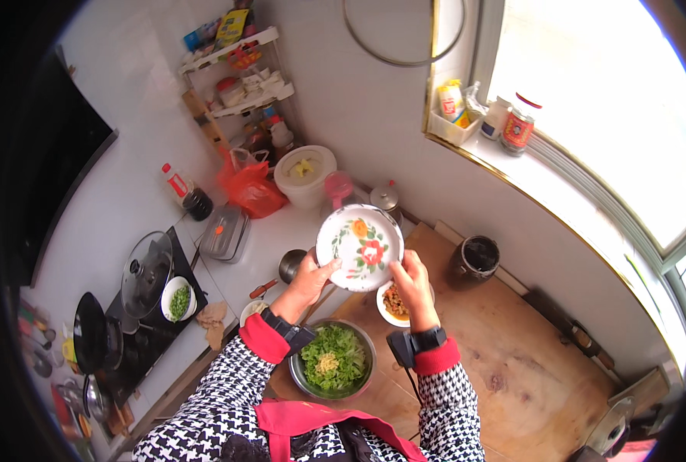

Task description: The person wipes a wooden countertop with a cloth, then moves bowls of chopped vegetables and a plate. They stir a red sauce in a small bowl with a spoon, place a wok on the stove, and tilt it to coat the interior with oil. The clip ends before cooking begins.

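Note:
My left hand [309,283] and my right hand [415,286] grip opposite sides of a white enamel plate [351,245] with a floral print and a dark, worn rim. The plate is raised in front of me and shows nothing on it. Below it, partly behind my right hand, a white bowl holds chopped food in reddish sauce [393,301]. Nearer to me, a steel basin [370,378] holds leafy greens [348,346] topped with a small heap of minced yellowish pieces [326,362]. Another pale bowl [249,312] is partly hidden by my left wrist.
The wooden board [493,358] spans the right, with a dark jar [474,261] and a cleaver [550,315] along the wall. Left are a cooktop [146,341], a glass lid [146,274], a bowl of chopped greens [178,299] and a sauce bottle [195,199]. A red bag [253,187] stands behind.

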